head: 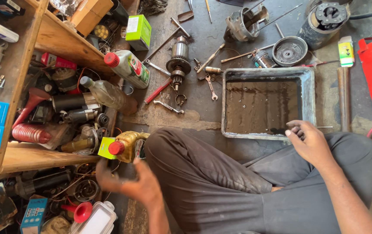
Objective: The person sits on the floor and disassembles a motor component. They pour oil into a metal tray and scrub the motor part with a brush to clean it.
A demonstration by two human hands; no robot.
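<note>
A person sits cross-legged on a grimy workshop floor, seen from above. At nine o'clock stands a wooden shelf crammed with parts, a red funnel and a clear plastic bottle. At about seven o'clock the left hand, blurred, hangs with fingers loosely spread and holds nothing; just above it, toward eleven o'clock from the hand, stands a yellow oil bottle with a red cap, close but apart from the fingers. At twelve o'clock lie a motor armature and spanners. Right of centre sits a grey metal tray of dark liquid. At four o'clock the right hand rests on the knee, fingers curled at the tray's near rim; what they pinch cannot be told.
</note>
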